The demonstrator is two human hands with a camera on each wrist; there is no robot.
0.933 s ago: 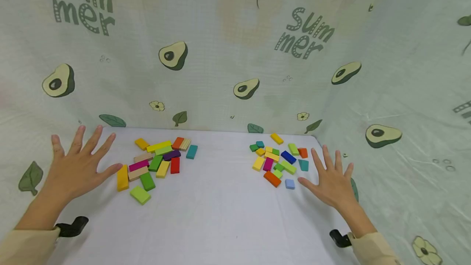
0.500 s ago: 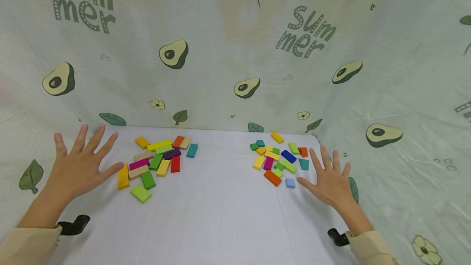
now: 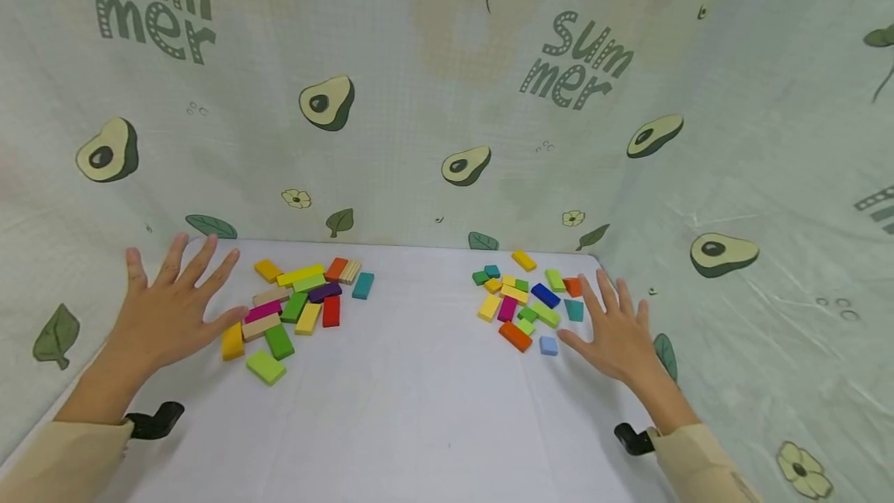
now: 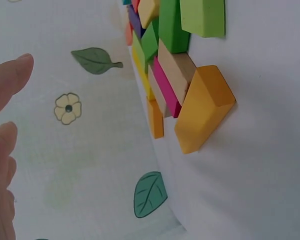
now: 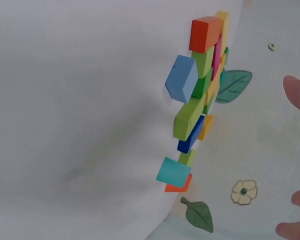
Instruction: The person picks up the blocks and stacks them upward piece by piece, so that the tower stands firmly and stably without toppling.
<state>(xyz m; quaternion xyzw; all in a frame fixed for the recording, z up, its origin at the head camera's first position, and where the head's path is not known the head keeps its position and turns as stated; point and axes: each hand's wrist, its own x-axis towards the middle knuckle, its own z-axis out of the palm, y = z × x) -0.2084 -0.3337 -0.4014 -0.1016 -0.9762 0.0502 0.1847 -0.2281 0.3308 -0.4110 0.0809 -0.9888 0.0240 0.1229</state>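
Observation:
Fingers spread, my left hand hovers at the left of the table, its thumb overlapping the top of an orange-yellow block in the head view. The left wrist view shows that hand apart from the blocks, with the orange-yellow block nearest. My right hand is also spread and holds nothing, just right of the right-hand blocks. Its thumb is near a light blue block, which the right wrist view shows standing apart from the fingers. A teal block lies close by.
The left group includes a lime block, a red block and a teal block. The right group holds smaller blocks, among them an orange-red block and a dark blue block. A printed cloth hangs behind the white table.
My left hand has moved to the right, its thumb now overlapping the orange-yellow block in view. My right hand has shifted slightly left. The blocks have stayed in place.

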